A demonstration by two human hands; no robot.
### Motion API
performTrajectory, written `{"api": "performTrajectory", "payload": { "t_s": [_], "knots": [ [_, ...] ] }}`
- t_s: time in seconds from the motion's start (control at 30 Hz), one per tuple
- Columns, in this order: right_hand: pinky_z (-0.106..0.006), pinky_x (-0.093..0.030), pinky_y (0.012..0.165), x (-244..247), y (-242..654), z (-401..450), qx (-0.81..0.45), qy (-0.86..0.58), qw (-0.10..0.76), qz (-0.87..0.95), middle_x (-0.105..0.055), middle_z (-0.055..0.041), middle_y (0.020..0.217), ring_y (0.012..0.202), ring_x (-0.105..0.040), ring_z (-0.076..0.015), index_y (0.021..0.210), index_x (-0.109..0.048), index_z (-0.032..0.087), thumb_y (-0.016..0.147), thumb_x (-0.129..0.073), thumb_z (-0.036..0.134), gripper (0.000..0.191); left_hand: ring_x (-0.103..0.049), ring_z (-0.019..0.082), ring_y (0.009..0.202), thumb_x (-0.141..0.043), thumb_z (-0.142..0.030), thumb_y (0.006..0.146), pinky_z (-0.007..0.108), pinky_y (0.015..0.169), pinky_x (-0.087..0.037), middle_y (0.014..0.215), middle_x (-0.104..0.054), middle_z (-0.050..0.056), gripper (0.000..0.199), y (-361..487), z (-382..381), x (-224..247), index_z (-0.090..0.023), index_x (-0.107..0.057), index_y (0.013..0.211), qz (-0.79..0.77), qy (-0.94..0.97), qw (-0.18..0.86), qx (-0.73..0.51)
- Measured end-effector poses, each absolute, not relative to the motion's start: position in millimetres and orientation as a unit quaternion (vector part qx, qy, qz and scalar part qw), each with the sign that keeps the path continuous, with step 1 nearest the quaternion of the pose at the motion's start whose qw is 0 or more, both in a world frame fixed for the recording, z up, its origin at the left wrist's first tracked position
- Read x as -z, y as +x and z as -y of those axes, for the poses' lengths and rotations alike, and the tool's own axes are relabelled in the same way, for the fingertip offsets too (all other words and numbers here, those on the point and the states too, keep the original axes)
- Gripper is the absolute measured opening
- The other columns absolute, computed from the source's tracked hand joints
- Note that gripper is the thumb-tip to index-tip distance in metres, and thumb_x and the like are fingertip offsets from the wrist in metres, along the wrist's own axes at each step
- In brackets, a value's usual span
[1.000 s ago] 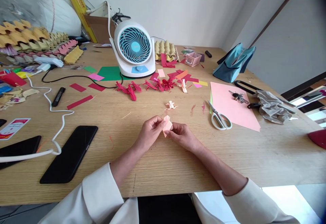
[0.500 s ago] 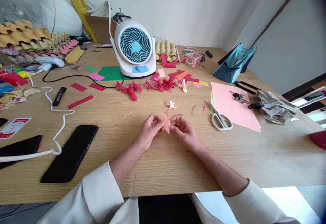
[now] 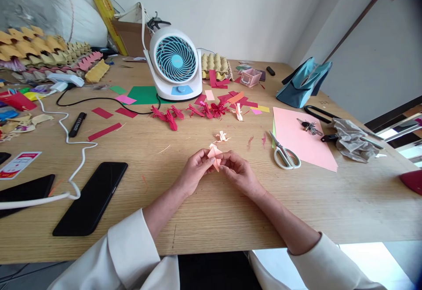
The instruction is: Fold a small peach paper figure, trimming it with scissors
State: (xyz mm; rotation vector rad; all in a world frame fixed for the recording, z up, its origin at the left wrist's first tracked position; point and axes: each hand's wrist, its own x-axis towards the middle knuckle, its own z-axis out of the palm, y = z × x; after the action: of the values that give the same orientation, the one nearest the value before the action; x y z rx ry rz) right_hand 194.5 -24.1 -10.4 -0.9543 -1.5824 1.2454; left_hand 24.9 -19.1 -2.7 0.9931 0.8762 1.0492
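Note:
A small piece of folded pink paper [image 3: 215, 152] is held between my two hands above the table. My left hand [image 3: 195, 170] pinches its left and lower side between thumb and fingers. From the right, my right hand [image 3: 238, 171] grips the paper's edge, fingers curled. Just beyond them lies a pale pink folded paper figure [image 3: 222, 137], and another pale one [image 3: 238, 111] stands farther back. Beside that, a row of crimson folded paper figures [image 3: 169, 117] stretches to the left. My fingers cover part of the held paper.
A white fan [image 3: 176, 61] stands behind the paper figures. To the right are scissors [image 3: 286, 154], a pink sheet [image 3: 303, 147] with keys [image 3: 310, 127], and a blue bag [image 3: 303, 83]. A black phone [image 3: 90, 200], marker [image 3: 77, 124] and white cable [image 3: 81, 162] lie left.
The held paper has been opened at the top, now showing a wider pale diamond shape instead of a narrow point. My right fingers have shifted across its front.

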Motion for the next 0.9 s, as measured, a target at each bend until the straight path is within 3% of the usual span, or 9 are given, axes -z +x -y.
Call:
{"api": "performTrajectory", "payload": {
  "t_s": [0.13,0.27,0.53,0.7,0.9],
  "knots": [
    [-0.027,-0.043,0.065,13,194,22,-0.494,-0.368,0.479,0.625,-0.055,0.0007,0.078,0.069,-0.051,-0.0132,0.106,-0.060,0.022,0.087,-0.064,0.038,0.025,-0.052,0.009,0.068,-0.072,-0.038,0.078,0.021,0.067,-0.042,0.077,-0.060,-0.002,0.025,25,16,5,-0.016,-0.062,0.085,-0.431,0.464,0.609,-0.478],
    [-0.025,-0.042,0.061,17,195,18,-0.500,-0.370,0.515,0.590,-0.056,0.0012,0.082,0.067,-0.050,-0.0119,0.103,-0.054,0.023,0.085,-0.067,0.039,0.027,-0.050,0.009,0.066,-0.067,-0.035,0.082,0.020,0.063,-0.040,0.073,-0.058,-0.002,0.020,25,14,9,-0.016,-0.061,0.079,-0.447,0.551,0.511,-0.485],
    [-0.025,-0.042,0.059,15,192,18,-0.528,-0.411,0.472,0.574,-0.059,0.0003,0.079,0.068,-0.055,-0.0130,0.089,-0.054,0.021,0.080,-0.071,0.048,0.033,-0.057,0.011,0.065,-0.062,-0.029,0.087,0.021,0.062,-0.043,0.075,-0.064,0.000,0.012,29,27,6,-0.018,-0.060,0.082,-0.473,0.701,0.320,-0.427],
    [-0.027,-0.045,0.065,15,193,17,-0.537,-0.405,0.463,0.578,-0.060,0.0003,0.077,0.069,-0.057,-0.0134,0.084,-0.056,0.019,0.080,-0.071,0.045,0.030,-0.055,0.010,0.062,-0.058,-0.033,0.091,0.021,0.060,-0.042,0.072,-0.062,0.000,0.019,29,28,5,-0.018,-0.059,0.079,-0.473,0.709,0.312,-0.420],
    [-0.031,-0.048,0.074,15,197,15,-0.549,-0.397,0.469,0.566,-0.063,-0.0019,0.083,0.076,-0.061,-0.0152,0.090,-0.058,0.018,0.083,-0.067,0.043,0.027,-0.057,0.010,0.056,-0.055,-0.034,0.091,0.021,0.060,-0.046,0.062,-0.061,-0.003,0.021,27,26,2,-0.019,-0.054,0.077,-0.477,0.655,0.389,-0.438]
  ]
}}
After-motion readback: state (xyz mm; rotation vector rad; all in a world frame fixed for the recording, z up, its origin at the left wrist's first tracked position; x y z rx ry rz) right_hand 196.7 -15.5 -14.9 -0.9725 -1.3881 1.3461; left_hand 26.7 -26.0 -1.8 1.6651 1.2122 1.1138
